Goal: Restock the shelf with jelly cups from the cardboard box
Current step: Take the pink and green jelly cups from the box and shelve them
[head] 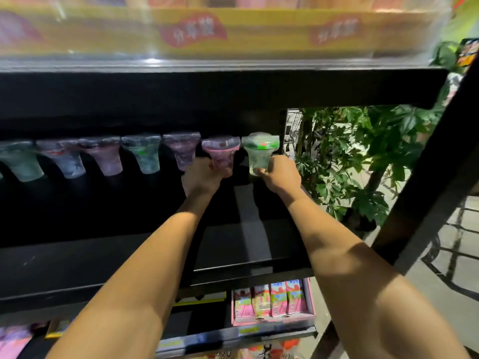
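Observation:
A row of several jelly cups [145,154] stands along the back of a black shelf [129,255]. My left hand [201,176] grips the base of a pink jelly cup [220,152] near the right end of the row. My right hand [281,174] grips the base of a green jelly cup [260,151], the last one on the right. Both cups are upright with their sealed lids up. The cardboard box is out of view.
A yellow display tray [233,35] sits on the shelf above. Pink snack packs [272,301] fill the shelf below at the right. A leafy plant [357,156] stands beyond the shelf's right end, next to a black upright post [427,182].

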